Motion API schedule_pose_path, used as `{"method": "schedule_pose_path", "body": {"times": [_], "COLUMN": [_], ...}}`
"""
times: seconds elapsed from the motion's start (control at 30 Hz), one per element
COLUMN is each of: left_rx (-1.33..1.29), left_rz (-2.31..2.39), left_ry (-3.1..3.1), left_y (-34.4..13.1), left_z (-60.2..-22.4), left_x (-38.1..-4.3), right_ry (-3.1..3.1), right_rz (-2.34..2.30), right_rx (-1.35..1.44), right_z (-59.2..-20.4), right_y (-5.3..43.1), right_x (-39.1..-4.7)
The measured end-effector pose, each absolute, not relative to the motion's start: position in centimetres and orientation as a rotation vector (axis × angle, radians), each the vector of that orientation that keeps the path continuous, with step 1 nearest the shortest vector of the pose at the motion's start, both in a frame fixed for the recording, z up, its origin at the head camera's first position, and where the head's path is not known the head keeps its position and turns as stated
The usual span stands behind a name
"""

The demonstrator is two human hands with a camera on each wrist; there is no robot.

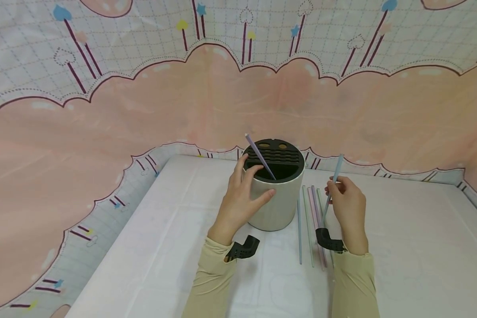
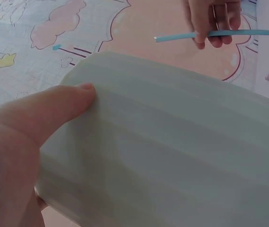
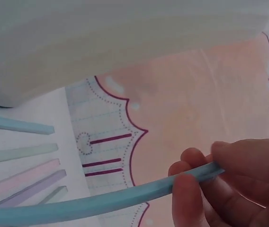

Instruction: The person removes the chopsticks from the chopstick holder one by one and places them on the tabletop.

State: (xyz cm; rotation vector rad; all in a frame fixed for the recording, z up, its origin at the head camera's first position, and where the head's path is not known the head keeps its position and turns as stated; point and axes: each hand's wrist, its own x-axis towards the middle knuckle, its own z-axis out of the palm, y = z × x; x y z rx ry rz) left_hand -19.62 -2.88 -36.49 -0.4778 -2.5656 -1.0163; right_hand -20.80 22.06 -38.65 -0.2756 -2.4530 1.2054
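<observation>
A pale cylindrical container (image 1: pixel 276 205) with a black slotted top (image 1: pixel 278 155) stands upright on the white table. One purple straw (image 1: pixel 257 151) leans out of its large opening. My left hand (image 1: pixel 238 198) grips the container's left side, fingers at the rim and thumb (image 2: pixel 73 101) against the wall. To the right of the container, my right hand (image 1: pixel 349 210) pinches a light blue straw (image 3: pixel 101 201) between thumb and fingers near one end. In the head view this straw stands nearly upright, tilted slightly right, its lower end behind the black wrist mount.
Several thin straws lie side by side on the table right of the container, among them a blue straw (image 1: pixel 300 234), a green straw (image 1: pixel 308 227) and a pink straw (image 3: pixel 23 179). A patterned cloth (image 1: pixel 175 110) hangs behind the white table (image 1: pixel 151 256).
</observation>
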Motion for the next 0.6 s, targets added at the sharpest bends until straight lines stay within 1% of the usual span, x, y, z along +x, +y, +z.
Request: {"method": "schedule_pose_path", "body": {"times": [0.6], "left_rx": [-0.481], "left_rz": [-1.022], "left_ry": [-2.573], "left_y": [-3.1], "left_z": [-36.5], "left_x": [-19.6], "right_ry": [-2.84], "right_rz": [1.132], "right_rx": [-0.188], "right_z": [-41.0], "right_y": [23.1], "right_x": [-21.0]}}
